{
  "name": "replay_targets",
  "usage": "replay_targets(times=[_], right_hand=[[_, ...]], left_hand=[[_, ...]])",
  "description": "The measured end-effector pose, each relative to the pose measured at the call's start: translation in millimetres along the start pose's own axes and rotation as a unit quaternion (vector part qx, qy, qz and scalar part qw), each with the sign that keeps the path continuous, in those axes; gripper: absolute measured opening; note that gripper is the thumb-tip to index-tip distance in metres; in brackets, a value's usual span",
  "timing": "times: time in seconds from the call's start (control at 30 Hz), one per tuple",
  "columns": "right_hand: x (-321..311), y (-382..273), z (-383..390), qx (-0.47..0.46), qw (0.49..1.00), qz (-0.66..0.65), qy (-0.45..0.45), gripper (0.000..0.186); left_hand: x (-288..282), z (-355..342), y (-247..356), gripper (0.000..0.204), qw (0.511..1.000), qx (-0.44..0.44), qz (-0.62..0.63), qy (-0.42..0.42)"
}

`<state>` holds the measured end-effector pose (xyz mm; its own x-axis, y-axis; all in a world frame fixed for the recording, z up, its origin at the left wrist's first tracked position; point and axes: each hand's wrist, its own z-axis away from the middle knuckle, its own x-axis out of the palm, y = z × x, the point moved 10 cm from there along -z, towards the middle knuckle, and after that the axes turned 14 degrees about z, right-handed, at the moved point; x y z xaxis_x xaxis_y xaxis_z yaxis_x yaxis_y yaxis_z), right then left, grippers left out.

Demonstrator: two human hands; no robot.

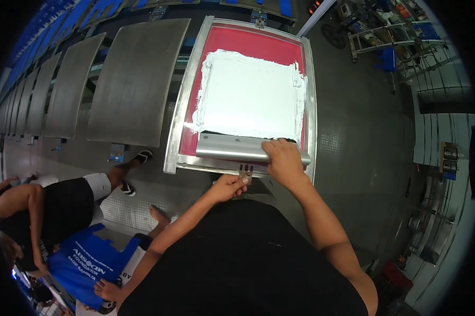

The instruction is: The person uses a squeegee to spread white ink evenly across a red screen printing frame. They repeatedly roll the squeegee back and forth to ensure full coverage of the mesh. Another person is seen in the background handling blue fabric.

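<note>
Right grip (285, 159) holds a metal bar (227, 148) across a white-smeared red screen (248, 39); left grip (228, 187) pinches a small fitting (246, 176)

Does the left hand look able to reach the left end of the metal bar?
Probably yes, if the left hand lets go of the small fitting: nothing covers that end of the metal bar, and the right hand grips farther right.

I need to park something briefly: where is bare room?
Bare: the grey plate just left of the frame, and floor to the frame's right. Crowded: the frame's near end, with metal bar, right hand and left hand; lower left, people and blue bag.
</note>
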<state>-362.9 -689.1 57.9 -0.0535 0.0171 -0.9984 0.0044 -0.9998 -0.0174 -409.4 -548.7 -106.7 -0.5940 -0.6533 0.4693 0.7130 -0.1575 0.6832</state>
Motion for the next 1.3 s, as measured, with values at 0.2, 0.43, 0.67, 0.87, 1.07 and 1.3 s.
replay_targets(times=[0.2, 0.43, 0.67, 0.87, 1.07, 1.3], right_hand=[[-11.0, 73.7, 8.5, 0.044, 0.998, 0.032, -0.005, 0.037], [40.8, 187.2, 30.5, 0.133, 0.944, -0.302, -0.004, 0.036], [80.0, 223.0, 1.8, 0.218, 0.796, -0.565, 0.004, 0.026], [117.2, 237.7, -16.1, 0.248, 0.804, -0.541, -0.014, 0.030], [18.0, 352.4, 103.6, 0.262, 0.818, -0.511, 0.032, 0.031], [-48.2, 547.1, 338.0, 0.332, 0.819, -0.435, 0.173, 0.047]], left_hand=[[6.6, -6.7, -7.7, 0.054, 0.960, -0.044, -0.252, 0.111], [10.7, 17.2, 34.2, 0.051, 0.893, 0.024, -0.418, 0.167], [-122.7, 70.9, 187.1, 0.047, 0.745, 0.276, -0.365, 0.485], [-176.5, 10.7, 146.5, 0.049, 0.872, 0.299, -0.111, 0.370], [-9.1, -14.3, 159.1, 0.053, 0.853, 0.372, -0.147, 0.336], [221.2, -156.0, 143.9, 0.058, 0.906, 0.376, -0.114, 0.156]])
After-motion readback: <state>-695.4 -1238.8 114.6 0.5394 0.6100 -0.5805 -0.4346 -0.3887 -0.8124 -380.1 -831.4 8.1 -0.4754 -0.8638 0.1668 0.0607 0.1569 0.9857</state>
